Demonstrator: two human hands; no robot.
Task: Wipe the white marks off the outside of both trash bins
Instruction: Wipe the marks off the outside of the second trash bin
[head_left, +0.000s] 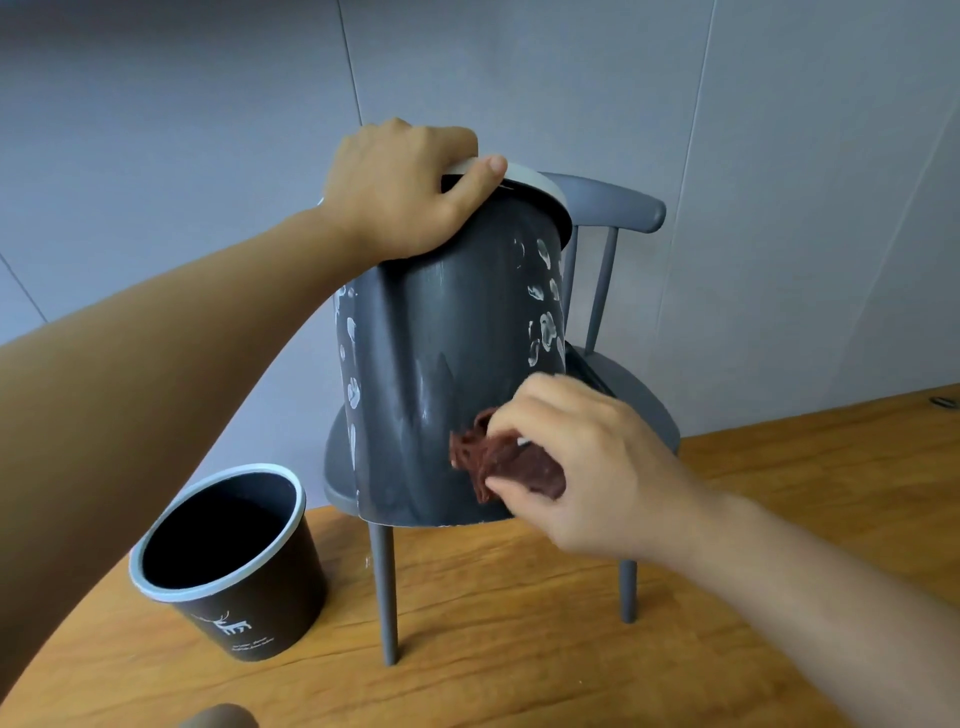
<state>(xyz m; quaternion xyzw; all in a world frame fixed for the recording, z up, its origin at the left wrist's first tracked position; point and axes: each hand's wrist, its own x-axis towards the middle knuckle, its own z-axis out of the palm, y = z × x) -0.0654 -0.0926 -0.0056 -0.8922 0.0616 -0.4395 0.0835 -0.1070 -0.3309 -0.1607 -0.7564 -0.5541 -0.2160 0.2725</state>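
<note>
Two grips — left hand (402, 192) clamps tilted bin (447, 364) rim, right hand (582, 467) pinches brown cloth (498, 460) against its side

A dark grey bin (447, 364), white-rimmed, is blotched with white marks (543, 312). A reddish-brown cloth (498, 460) is seen. At 8 o'clock, a white deer (226, 622) is printed on a black bin (228, 566).

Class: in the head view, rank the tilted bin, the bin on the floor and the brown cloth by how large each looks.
1. Tilted bin, largest by far, though it is nearer the camera.
2. Bin on the floor.
3. Brown cloth, smallest, partly hidden by the right hand.
</note>
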